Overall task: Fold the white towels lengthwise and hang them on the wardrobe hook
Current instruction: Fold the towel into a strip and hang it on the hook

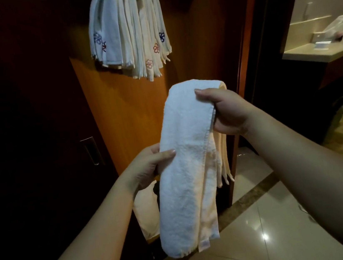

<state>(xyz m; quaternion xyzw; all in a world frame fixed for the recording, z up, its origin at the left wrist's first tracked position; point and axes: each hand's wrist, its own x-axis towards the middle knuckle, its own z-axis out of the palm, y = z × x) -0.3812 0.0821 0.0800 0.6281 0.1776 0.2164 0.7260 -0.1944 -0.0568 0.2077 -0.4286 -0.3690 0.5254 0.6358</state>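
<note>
Wardrobe panel [134,117] behind: several folded towels [129,30] already draped over hook, itself hidden. Below those, narrow folded white towel [184,167] pinched by left hand [149,167] mid-length, right hand [225,112] at top. Hanging outstanding.

A long, narrow folded white terry towel [184,167] hangs between both hands: the right hand [227,111] grips its upper fold, thumb on top, while the left hand [149,167] pinches its left edge lower down. Above, a bundle of folded white towels with embroidered flowers [129,30] hangs against the orange-brown wooden wardrobe panel [129,113].
</note>
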